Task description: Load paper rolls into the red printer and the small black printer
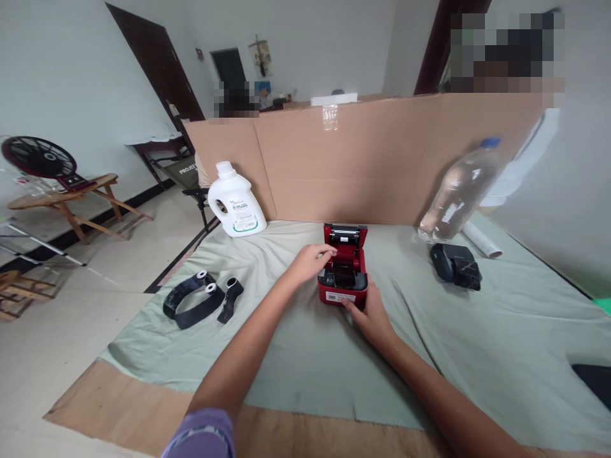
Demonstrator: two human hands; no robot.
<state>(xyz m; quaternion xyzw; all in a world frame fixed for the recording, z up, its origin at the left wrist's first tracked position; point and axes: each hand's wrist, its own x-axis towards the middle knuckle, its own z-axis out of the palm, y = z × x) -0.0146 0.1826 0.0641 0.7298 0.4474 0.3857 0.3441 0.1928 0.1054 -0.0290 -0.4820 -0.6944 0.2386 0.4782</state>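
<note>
A small red and black label printer (344, 296) stands on the green cloth with its lid raised and its dark inside showing. My right hand (375, 315) grips the printer's lower front right side, thumb against the front near a white label. At the printer's left side, my left hand (312, 262) reaches over the opening with fingers curled and pinched together. Whatever those fingertips hold, if anything, is too small to make out. To the left lie loops of black ribbon (198, 316) with white-cored rolls and a smaller black ribbon roll (231, 299).
A white detergent jug (238, 207) stands at back left, before an upright cardboard panel (334, 165). On the right are a large clear bottle (461, 191), a black device (453, 266) and a white roll (482, 236). People are partly visible behind the panel.
</note>
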